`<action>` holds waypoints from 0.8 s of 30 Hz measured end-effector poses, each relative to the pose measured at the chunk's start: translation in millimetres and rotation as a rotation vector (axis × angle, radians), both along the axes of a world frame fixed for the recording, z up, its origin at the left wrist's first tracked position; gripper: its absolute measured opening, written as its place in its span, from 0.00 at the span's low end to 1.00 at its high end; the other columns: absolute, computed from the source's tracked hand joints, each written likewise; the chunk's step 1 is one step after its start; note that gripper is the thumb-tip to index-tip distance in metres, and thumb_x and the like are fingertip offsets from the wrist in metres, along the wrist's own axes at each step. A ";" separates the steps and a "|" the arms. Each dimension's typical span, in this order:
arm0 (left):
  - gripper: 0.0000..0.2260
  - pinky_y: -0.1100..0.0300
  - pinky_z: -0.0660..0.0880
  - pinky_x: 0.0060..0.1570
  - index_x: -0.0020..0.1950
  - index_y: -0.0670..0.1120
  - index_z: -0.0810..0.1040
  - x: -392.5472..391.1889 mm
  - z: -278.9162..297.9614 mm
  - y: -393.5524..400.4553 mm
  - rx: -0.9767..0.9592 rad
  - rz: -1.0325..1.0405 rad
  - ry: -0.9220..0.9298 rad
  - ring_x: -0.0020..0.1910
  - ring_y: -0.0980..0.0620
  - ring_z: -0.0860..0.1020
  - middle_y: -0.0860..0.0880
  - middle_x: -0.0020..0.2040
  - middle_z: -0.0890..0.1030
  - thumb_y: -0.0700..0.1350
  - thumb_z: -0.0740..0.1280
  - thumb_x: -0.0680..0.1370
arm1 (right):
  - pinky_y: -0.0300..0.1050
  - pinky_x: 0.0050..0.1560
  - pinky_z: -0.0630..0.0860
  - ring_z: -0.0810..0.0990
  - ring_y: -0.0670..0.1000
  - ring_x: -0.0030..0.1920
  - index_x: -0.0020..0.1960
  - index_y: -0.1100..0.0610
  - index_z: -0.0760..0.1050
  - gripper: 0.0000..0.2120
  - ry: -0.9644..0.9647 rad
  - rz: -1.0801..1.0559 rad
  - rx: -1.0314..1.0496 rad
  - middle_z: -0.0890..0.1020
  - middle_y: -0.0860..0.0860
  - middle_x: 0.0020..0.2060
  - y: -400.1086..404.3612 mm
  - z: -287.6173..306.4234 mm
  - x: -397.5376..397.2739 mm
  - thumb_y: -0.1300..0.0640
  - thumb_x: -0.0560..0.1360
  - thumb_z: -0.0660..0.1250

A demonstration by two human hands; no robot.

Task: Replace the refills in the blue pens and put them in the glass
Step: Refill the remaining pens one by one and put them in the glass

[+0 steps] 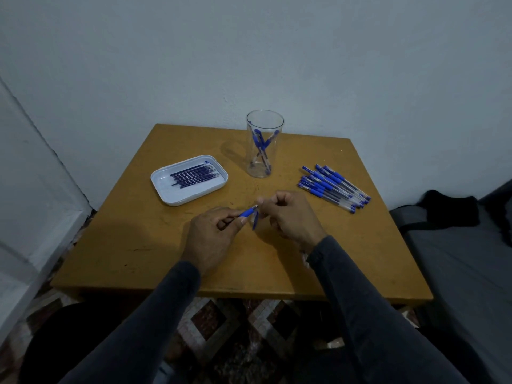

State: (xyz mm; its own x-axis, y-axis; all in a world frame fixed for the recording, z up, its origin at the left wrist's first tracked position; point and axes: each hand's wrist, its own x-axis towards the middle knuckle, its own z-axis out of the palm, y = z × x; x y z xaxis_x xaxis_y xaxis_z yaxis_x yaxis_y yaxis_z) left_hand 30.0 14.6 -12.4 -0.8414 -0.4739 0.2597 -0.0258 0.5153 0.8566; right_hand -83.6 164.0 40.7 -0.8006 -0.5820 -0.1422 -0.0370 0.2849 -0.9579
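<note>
2 hands point(249, 217) w/ blue pen point(247, 212)

- The table point(166, 245) I work over looks like painted wood, ochre, matt, with small dark scuffs.
- The glass point(264, 126) is clear, smooth and glossy; I cannot tell glass from plastic.
- The tray point(191, 196) reads as smooth white plastic with a soft sheen.
- The loose pens point(333, 188) have clear plastic barrels and what look like blue rubbery grips.
- My sleeves point(368, 314) are dark, matt cloth.
- The wall point(249, 51) is flat, matt, painted.
</note>
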 end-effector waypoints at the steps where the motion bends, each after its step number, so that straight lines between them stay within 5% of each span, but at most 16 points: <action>1: 0.07 0.52 0.80 0.49 0.56 0.56 0.83 0.2 -0.2 0.1 0.008 0.001 0.009 0.46 0.58 0.79 0.58 0.46 0.83 0.47 0.71 0.78 | 0.34 0.23 0.64 0.68 0.42 0.23 0.44 0.65 0.80 0.20 0.054 -0.011 0.041 0.78 0.46 0.25 -0.5 0.1 -0.1 0.47 0.81 0.68; 4: 0.07 0.51 0.80 0.49 0.56 0.55 0.84 0.1 -0.8 0.3 0.015 0.001 0.016 0.46 0.57 0.80 0.58 0.46 0.83 0.47 0.72 0.78 | 0.32 0.24 0.65 0.69 0.41 0.23 0.46 0.68 0.80 0.25 0.106 -0.027 0.038 0.76 0.44 0.25 -0.4 -0.3 -2.1 0.43 0.80 0.67; 8: 0.08 0.52 0.80 0.48 0.55 0.56 0.83 0.1 -1.0 -0.3 0.010 -0.007 0.012 0.45 0.58 0.80 0.58 0.46 0.83 0.47 0.72 0.78 | 0.33 0.26 0.68 0.72 0.41 0.28 0.54 0.60 0.82 0.07 0.070 0.080 -0.012 0.79 0.50 0.37 3.2 -0.2 -3.8 0.57 0.80 0.71; 12: 0.08 0.56 0.79 0.49 0.56 0.54 0.84 0.0 -1.5 -0.6 0.029 -0.005 0.012 0.46 0.58 0.80 0.59 0.46 0.83 0.47 0.72 0.78 | 0.38 0.31 0.68 0.70 0.42 0.24 0.37 0.62 0.80 0.25 0.176 0.007 0.130 0.76 0.45 0.24 -2.4 -1.2 -1.5 0.43 0.81 0.66; 14: 0.08 0.59 0.78 0.47 0.55 0.54 0.85 -0.6 -0.9 -0.5 0.035 -0.005 0.022 0.46 0.58 0.80 0.59 0.46 0.83 0.47 0.73 0.78 | 0.39 0.32 0.67 0.70 0.41 0.23 0.37 0.63 0.80 0.28 0.179 -0.024 0.133 0.76 0.44 0.22 -2.7 -1.0 -2.5 0.40 0.80 0.65; 17: 0.07 0.65 0.76 0.45 0.54 0.57 0.84 -0.5 -0.2 -0.4 0.032 -0.020 0.025 0.45 0.60 0.80 0.59 0.45 0.83 0.46 0.73 0.77 | 0.34 0.27 0.68 0.72 0.39 0.25 0.51 0.64 0.82 0.13 0.097 0.072 0.009 0.79 0.47 0.32 1.8 -1.0 -4.5 0.52 0.80 0.71; 19: 0.08 0.65 0.76 0.45 0.54 0.57 0.83 -0.4 0.1 -0.5 0.027 -0.020 0.011 0.46 0.60 0.79 0.59 0.45 0.83 0.46 0.72 0.78 | 0.33 0.27 0.68 0.72 0.40 0.26 0.52 0.63 0.82 0.08 0.103 0.098 0.005 0.79 0.46 0.32 3.1 -2.5 -5.7 0.57 0.80 0.71; 24: 0.08 0.70 0.74 0.44 0.54 0.57 0.84 0.7 1.8 1.0 0.054 -0.020 0.037 0.45 0.60 0.79 0.59 0.45 0.83 0.46 0.73 0.77 | 0.36 0.29 0.69 0.72 0.40 0.25 0.44 0.63 0.82 0.25 0.141 0.012 0.074 0.81 0.49 0.31 -1.7 -3.9 -4.0 0.41 0.80 0.66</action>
State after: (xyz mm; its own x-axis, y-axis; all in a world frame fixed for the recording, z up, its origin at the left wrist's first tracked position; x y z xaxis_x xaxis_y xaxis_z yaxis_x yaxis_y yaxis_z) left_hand 30.8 15.6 -10.6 -0.8411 -0.4713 0.2654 0.0161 0.4686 0.8833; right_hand -87.6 162.3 36.8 -0.8087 -0.5838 -0.0719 -0.1731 0.3530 -0.9195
